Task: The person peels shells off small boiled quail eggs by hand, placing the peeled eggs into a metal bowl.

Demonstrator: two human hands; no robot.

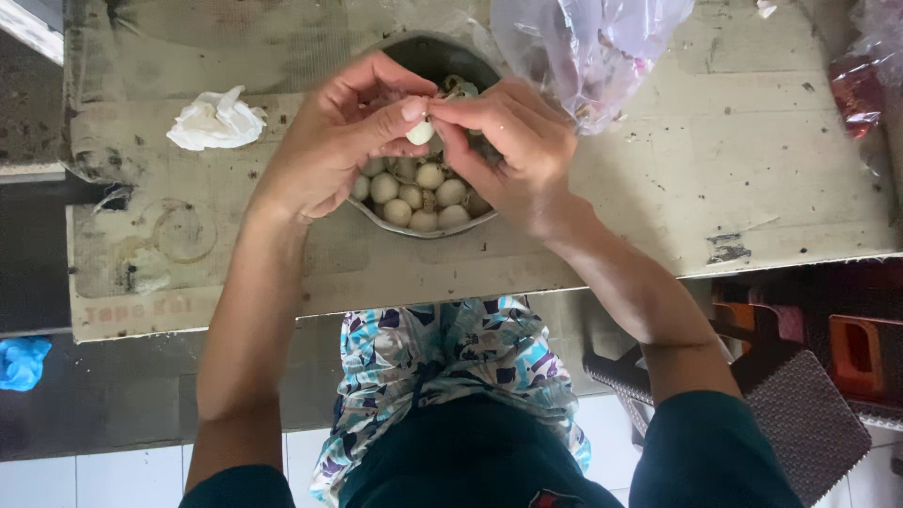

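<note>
Both of my hands meet above a metal bowl [425,231] that holds several small pale peeled eggs [419,195]. My left hand [329,141] and my right hand [513,146] pinch one small white egg [419,133] between thumbs and fingertips, right over the bowl. The far part of the bowl is hidden behind my fingers; some darker shell bits show there.
The bowl stands on a worn, stained table [715,169] near its front edge. A crumpled white tissue [216,120] lies at the left. A clear plastic bag [588,47] hangs beyond the bowl, another bag [870,75] at far right. Plastic stools [809,395] stand at lower right.
</note>
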